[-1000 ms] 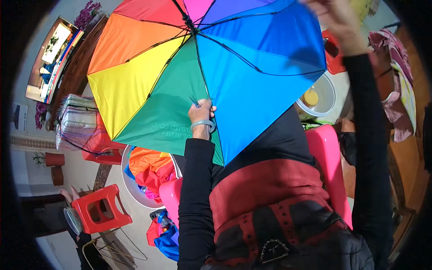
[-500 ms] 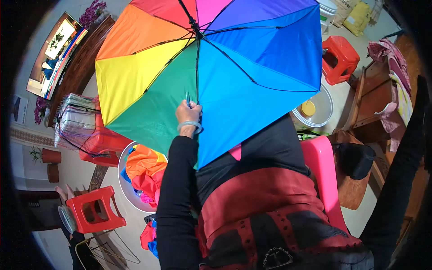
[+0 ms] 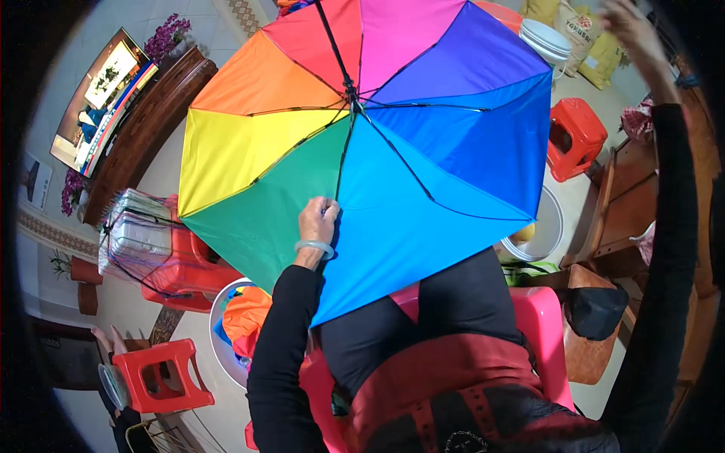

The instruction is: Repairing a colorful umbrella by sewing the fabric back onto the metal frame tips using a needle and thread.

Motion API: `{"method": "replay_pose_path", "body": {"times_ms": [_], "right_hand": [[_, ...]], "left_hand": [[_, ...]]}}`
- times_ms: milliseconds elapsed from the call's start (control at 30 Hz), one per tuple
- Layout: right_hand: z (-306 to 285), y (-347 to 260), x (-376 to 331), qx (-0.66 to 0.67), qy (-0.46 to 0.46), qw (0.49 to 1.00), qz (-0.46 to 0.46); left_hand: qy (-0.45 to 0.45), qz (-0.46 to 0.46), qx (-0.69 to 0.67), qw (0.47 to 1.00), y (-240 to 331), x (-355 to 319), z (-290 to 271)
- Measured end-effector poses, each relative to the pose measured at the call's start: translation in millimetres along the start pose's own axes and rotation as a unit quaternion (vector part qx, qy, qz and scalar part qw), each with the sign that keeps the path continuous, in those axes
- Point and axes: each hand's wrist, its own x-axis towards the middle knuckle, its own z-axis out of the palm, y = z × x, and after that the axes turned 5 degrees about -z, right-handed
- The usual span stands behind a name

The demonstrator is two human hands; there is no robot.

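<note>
An opened rainbow umbrella (image 3: 423,219) lies over my lap with its inner side and dark ribs facing me. Its black shaft (image 3: 332,41) rises from the hub toward the top edge. My left hand (image 3: 319,220), a pale bangle at its wrist, is closed on the rib and cloth where the green and light blue panels meet. Whether a small tool is also inside that fist is hidden. My right hand (image 3: 638,38) is raised at the upper right, away from the umbrella. It is smeared by motion, so its fingers do not show clearly.
To the left, a white basin (image 3: 219,332) holds bright cloth, near red stools (image 3: 162,377) and a wrapped stack (image 3: 136,238). Right of the umbrella are a red stool (image 3: 578,140), a clear tub (image 3: 555,226) and wooden furniture (image 3: 630,196). White buckets (image 3: 545,41) stand behind.
My right hand has come into view, raised at the upper right. The umbrella sits slightly lower and farther right in view. The thin metal tip above my left fist no longer shows.
</note>
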Motion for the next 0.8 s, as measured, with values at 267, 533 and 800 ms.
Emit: {"method": "replay_pose_path", "body": {"times_ms": [267, 533, 800], "right_hand": [[313, 12, -100, 0.002, -0.477, 0.872, -0.111], [446, 12, -170, 0.074, -0.487, 0.866, 0.088], [450, 32, -177, 0.373, -0.304, 0.745, 0.462]], "left_hand": [[-0.015, -0.445, -0.358, 0.821, 29, 13, -30], [0.024, -0.418, -0.339, 0.843, 22, 7, -34], [-0.013, -0.397, -0.276, 0.875, 0, -3, -22]]}}
